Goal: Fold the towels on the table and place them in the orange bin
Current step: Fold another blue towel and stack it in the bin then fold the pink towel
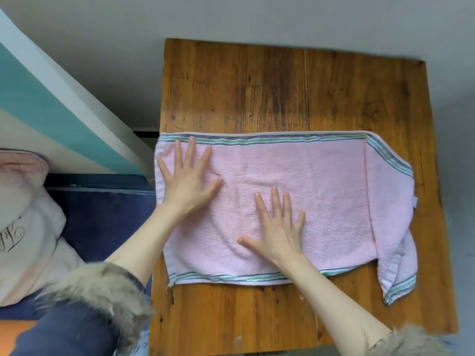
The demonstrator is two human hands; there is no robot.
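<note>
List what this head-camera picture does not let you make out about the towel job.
- Orange bin: only an orange patch at the lower left edge, cut off by the frame and the fur-cuffed sleeve; whether it is the bin is unclear.
- Pink towel: the number of layers is hidden; the left hand and right hand lie flat on top.
- Pale cloth at left: cut off by the edge; its script is unreadable.
</note>
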